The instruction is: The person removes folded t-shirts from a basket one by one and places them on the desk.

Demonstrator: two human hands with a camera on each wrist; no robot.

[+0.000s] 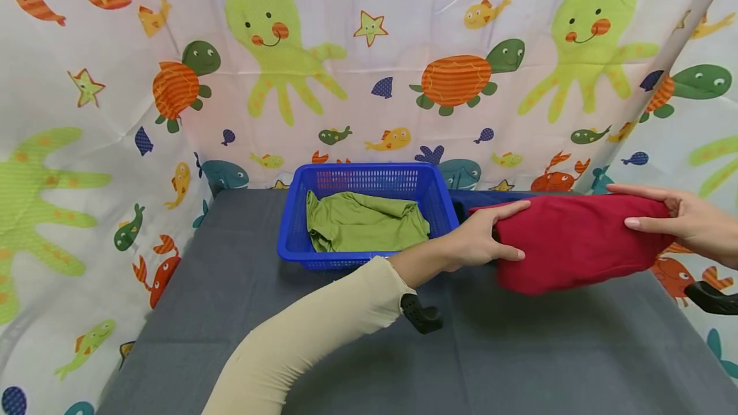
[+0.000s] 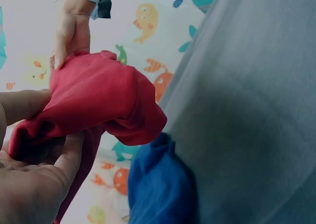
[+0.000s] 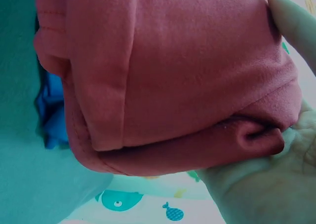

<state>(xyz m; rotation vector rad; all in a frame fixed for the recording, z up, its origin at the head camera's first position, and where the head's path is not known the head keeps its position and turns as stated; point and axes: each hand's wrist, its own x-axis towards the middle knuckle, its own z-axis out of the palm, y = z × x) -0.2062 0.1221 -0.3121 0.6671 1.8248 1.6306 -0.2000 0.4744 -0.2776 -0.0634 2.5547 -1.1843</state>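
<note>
Between both hands hangs a folded red garment (image 1: 576, 248), held up above the grey table. My left hand (image 1: 475, 239) pinches its left end, with the thumb on the near face and the other fingers tucked into the folds. At the opposite end my right hand (image 1: 697, 223) grips it between thumb and fingers. Stitched hems and stacked layers of the red fabric (image 3: 182, 71) show in the right wrist view. A dark blue cloth (image 2: 160, 184) lies on the table behind the garment, mostly hidden by it in the head view.
Left of the hands stands a blue plastic basket (image 1: 291, 219) with perforated walls. A folded green cloth (image 1: 369, 226) lies in it. A curtain (image 1: 357, 133) printed with sea animals borders the grey table (image 1: 230, 287) at the back and both sides.
</note>
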